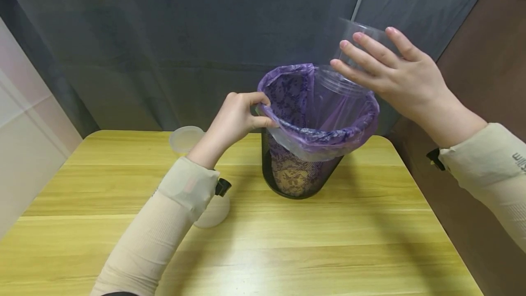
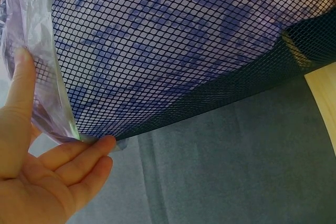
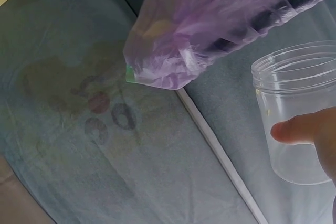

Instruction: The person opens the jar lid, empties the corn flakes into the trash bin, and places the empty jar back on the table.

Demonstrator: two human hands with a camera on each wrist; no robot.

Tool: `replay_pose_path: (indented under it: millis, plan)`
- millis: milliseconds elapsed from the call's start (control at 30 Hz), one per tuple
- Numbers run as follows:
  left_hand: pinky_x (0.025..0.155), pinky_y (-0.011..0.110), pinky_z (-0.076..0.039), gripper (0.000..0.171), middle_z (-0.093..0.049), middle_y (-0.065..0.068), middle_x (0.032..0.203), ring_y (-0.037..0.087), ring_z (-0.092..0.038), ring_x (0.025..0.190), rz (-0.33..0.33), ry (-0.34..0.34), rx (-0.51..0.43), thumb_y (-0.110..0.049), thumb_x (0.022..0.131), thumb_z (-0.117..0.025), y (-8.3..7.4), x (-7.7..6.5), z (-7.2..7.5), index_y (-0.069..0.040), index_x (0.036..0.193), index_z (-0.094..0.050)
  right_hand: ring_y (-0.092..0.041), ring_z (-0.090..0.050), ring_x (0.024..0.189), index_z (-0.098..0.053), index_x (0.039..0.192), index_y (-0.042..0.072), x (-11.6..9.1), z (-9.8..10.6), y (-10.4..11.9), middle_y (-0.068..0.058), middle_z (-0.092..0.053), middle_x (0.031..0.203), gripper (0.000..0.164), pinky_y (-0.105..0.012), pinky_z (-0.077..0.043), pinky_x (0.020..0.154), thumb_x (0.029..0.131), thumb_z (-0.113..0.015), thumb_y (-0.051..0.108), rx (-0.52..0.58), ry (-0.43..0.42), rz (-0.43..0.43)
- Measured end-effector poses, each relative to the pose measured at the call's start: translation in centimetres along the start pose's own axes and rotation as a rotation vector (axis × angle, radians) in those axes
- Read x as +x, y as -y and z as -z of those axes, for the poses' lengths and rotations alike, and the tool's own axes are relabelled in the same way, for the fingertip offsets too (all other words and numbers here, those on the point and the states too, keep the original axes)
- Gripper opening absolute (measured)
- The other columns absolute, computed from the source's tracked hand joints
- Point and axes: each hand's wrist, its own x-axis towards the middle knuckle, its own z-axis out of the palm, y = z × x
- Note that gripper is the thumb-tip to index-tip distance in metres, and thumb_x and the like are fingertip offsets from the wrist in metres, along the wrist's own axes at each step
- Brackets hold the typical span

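A black mesh wastebasket (image 1: 293, 177) stands on the table, lined with a purple plastic bag (image 1: 320, 143) folded over its rim. My left hand (image 1: 236, 118) grips the rim at its left side, thumb on the outer fold of the bag; the left wrist view shows the thumb on the bag and the other fingertips by the rim. Above the basket's right side, my right hand (image 1: 394, 70) holds a clear plastic jar (image 3: 294, 161). In the head view the jar is tipped, its threaded mouth down over the basket's opening. No lid is on the jar.
A translucent round lid (image 1: 186, 139) lies at the table's back left edge. Another pale round piece (image 1: 213, 214) is partly hidden under the left forearm. A dark grey curtain (image 1: 185, 49) hangs right behind the wooden table (image 1: 308, 241).
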Motion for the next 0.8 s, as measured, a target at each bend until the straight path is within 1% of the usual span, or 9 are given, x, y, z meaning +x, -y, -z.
replay_pose_path:
  millis: [233,333,467,633,800]
  plan:
    - [0.054,0.032,-0.034,0.026,-0.054,0.002,0.067,0.017,-0.035,0.055,0.0,0.003,0.0,-0.025,0.073,-0.083,0.0,-0.1,0.0,-0.012,0.09,-0.069,-0.014,-0.029,0.138,-0.029,0.15,0.026,-0.5,-0.2,0.1,0.0,-0.028,0.153,0.085,-0.037,-0.026,0.108,0.081,-0.058,-0.013,-0.028,0.024,0.021]
    - [0.054,0.032,-0.034,0.026,-0.056,0.002,0.068,0.017,-0.035,0.055,0.0,0.0,0.0,-0.025,0.073,-0.083,0.0,-0.1,0.0,-0.011,0.089,-0.069,-0.015,-0.03,0.137,-0.029,0.149,0.026,-0.7,-0.4,0.2,0.0,-0.028,0.153,0.085,-0.037,-0.026,0.108,0.08,-0.059,-0.013,-0.026,0.03,0.018]
    - [0.054,0.032,-0.034,0.026,-0.057,0.002,0.07,0.017,-0.036,0.055,0.002,0.0,-0.003,-0.025,0.073,-0.083,0.0,-0.1,0.1,-0.011,0.09,-0.069,-0.017,-0.032,0.137,-0.028,0.15,0.025,-1.2,-0.5,0.4,-0.001,-0.029,0.153,0.085,-0.038,-0.026,0.108,0.08,-0.059,-0.013,-0.011,0.058,0.014]
    - [0.054,0.032,-0.035,0.027,-0.057,0.002,0.07,0.017,-0.036,0.055,0.001,-0.003,-0.008,-0.025,0.073,-0.084,0.1,-0.2,0.0,-0.01,0.09,-0.069,-0.018,-0.032,0.137,-0.024,0.151,0.023,-1.7,-0.8,0.8,-0.003,-0.029,0.153,0.095,-0.038,-0.027,0.108,0.074,-0.064,-0.015,-0.022,0.097,0.039]
    - [0.054,0.032,-0.035,0.027,-0.058,0.002,0.07,0.017,-0.036,0.055,0.003,0.0,-0.009,-0.025,0.073,-0.083,0.1,-0.1,-0.1,-0.01,0.09,-0.069,-0.02,-0.03,0.138,-0.025,0.151,0.021,-2.5,-1.2,1.1,-0.005,-0.03,0.153,0.1,-0.041,-0.027,0.108,0.068,-0.068,-0.016,0.04,0.138,0.035]
